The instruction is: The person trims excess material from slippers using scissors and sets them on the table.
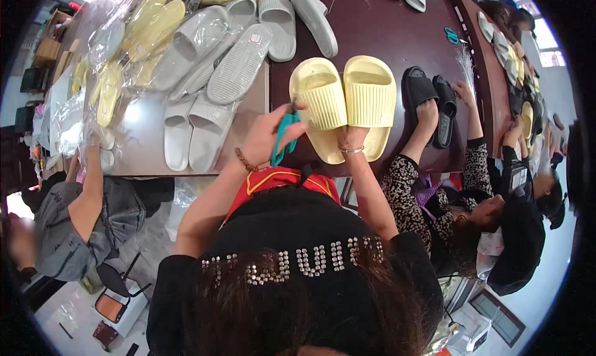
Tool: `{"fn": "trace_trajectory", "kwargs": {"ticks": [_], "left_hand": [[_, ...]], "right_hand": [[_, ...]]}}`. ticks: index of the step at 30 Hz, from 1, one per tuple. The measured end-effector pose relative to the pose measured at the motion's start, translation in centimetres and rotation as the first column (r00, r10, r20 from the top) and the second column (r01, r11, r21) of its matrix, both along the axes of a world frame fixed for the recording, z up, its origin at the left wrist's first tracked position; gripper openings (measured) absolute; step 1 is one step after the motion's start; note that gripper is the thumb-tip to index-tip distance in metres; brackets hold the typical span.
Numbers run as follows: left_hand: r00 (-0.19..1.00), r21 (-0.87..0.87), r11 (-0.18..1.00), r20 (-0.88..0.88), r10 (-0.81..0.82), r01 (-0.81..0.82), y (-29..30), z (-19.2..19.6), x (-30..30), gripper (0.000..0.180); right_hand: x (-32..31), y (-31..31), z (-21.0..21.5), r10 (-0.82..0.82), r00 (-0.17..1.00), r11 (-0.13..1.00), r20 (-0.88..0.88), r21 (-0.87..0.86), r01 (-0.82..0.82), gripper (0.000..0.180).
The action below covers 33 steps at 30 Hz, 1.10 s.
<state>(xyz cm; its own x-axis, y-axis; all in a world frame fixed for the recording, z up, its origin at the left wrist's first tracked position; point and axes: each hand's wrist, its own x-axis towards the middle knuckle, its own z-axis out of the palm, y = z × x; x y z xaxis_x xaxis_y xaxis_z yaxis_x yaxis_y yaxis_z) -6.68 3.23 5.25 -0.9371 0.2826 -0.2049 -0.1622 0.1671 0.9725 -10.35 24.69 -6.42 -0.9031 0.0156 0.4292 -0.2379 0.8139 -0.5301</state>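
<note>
Shiny studs [302,260] cross the black short-sleeved shirt [279,225].

Scissors [284,131] left of slipper pair [357,108]

yellow slippers [318,108]: matt, ribbed plastic | tabletop [379,30]: smooth, slight gloss | wrapping [214,30]: glossy plastic

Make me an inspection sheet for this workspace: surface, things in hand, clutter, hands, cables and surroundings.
Surface: dark reddish-brown tabletop, paler section at left.
Things in hand: pale yellow slippers, side by side; teal scissors.
Clutter: grey slippers, some in clear plastic; bagged yellow slippers further left; second scissors near the far right.
Hands: left hand holds the teal scissors; right hand is at the pale yellow slippers, fingers hidden by the straps.
Cables: nothing seen.
Surroundings: co-worker at left; co-worker at right, one hand in black slippers.
</note>
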Motion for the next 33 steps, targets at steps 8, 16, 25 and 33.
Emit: {"fn": "trace_trajectory", "kwargs": {"ticks": [8, 16, 25, 33], "left_hand": [[0.822, 0.592, 0.787, 0.354, -0.447, 0.173, 2.0, 2.9, -0.3, 0.052], [0.892, 0.556, 0.827, 0.329, -0.310, 0.083, 2.1, 2.6, -0.7, 0.044], [0.909, 0.392, 0.845, -0.053, 0.414, -0.362, 0.4, 3.1, 0.2, 0.034], [0.789, 0.506, 0.647, 0.118, 0.603, -0.570, -2.9, -1.6, 2.0, 0.029]], "right_hand": [[0.6, 0.4, 3.8, 0.211, 0.958, 0.969, -0.195, 0.174, -0.178, 0.044], [2.3, 0.0, 5.7, 0.295, 0.922, 0.952, -0.252, 0.160, -0.261, 0.038], [1.7, -0.8, 1.2, 0.266, 0.962, 0.962, -0.052, 0.078, -0.262, 0.038], [5.0, 1.3, -5.0, 0.315, 0.937, 0.897, 0.151, 0.276, -0.346, 0.041]]}}
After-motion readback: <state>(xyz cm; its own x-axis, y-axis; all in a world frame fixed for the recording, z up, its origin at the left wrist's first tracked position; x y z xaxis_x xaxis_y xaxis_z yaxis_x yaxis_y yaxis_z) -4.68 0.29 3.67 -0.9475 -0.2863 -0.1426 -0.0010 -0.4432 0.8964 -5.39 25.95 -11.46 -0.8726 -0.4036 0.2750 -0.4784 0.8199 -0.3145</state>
